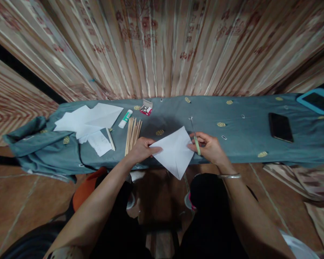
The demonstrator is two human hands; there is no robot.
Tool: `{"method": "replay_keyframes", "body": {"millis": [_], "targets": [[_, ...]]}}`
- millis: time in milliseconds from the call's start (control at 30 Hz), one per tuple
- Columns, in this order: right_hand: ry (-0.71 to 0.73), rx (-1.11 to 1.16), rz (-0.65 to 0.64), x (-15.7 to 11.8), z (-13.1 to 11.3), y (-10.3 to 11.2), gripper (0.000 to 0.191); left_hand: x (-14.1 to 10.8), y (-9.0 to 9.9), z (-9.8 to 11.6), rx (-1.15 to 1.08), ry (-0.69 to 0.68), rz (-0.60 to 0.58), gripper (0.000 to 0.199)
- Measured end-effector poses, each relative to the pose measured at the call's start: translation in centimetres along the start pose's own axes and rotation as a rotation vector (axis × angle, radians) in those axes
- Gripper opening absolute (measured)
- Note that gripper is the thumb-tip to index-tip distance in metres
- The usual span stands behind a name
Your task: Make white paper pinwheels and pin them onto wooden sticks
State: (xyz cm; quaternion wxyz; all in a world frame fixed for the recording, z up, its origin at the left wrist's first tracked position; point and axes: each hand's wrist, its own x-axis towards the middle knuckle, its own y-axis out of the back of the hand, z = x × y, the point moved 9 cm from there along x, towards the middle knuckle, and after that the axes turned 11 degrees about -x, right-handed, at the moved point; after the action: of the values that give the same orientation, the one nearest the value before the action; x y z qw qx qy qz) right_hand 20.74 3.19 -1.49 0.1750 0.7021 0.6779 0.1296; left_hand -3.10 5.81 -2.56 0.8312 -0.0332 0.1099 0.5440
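Note:
A white sheet of paper (174,153), roughly square and turned on its corner, is held above the front edge of the cloth. Its left corner is pinched in my left hand (142,148), thumb on top. My right hand (210,146) is closed around the green-handled scissors (197,144), whose blades point away from me, and its thumb also touches the paper's right corner. A slit or crease line runs up from the paper's near corner. Wooden sticks (133,135) lie in a bunch just beyond my left hand.
Left on the grey-green cloth (245,140) are cut white papers (90,118), a white rod (110,139), a glue stick (125,119) and a small open box of metal bits (146,107). A phone (280,127) and a blue-framed tablet (317,100) lie right. A curtain (162,50) hangs behind.

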Motion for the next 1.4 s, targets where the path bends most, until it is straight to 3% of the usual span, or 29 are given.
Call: {"method": "replay_keyframes", "body": {"millis": [100,233,333,467,633,833,1033,1267,1400], "targets": [[-0.007,0.051,-0.011,0.0,-0.1,-0.5,0.039,0.3,0.8,0.3,-0.165,-0.042,0.104,0.031],[-0.055,0.218,0.163,0.3,0.1,0.6,0.043,0.3,1.2,1.1,-0.548,-0.142,0.196,0.062],[-0.103,0.317,0.295,0.6,0.8,1.3,0.048,0.1,-0.4,0.6,-0.687,-0.123,0.16,0.085],[-0.125,0.384,0.349,1.1,1.2,0.4,0.05,-0.3,-3.3,-0.2,-0.571,-0.114,0.114,0.108],[-0.127,0.434,0.278,1.2,0.2,-2.7,0.051,0.3,-5.3,-0.6,-0.494,-0.13,0.164,0.078],[-0.158,0.521,0.213,1.2,-0.6,-4.9,0.051,0.8,-2.5,-0.7,-0.455,-0.18,0.416,0.055],[-0.136,0.477,0.113,1.0,-0.9,-5.8,0.048,0.3,0.0,-0.1,-0.468,-0.226,0.524,0.051],[-0.023,0.181,-0.182,-2.0,-1.6,-8.4,0.044,0.1,3.9,2.0,-0.508,-0.357,0.601,0.045],[0.023,0.125,-0.404,-4.1,-1.8,-10.6,0.04,0.0,4.9,2.4,-0.514,-0.383,0.619,0.041]]}}
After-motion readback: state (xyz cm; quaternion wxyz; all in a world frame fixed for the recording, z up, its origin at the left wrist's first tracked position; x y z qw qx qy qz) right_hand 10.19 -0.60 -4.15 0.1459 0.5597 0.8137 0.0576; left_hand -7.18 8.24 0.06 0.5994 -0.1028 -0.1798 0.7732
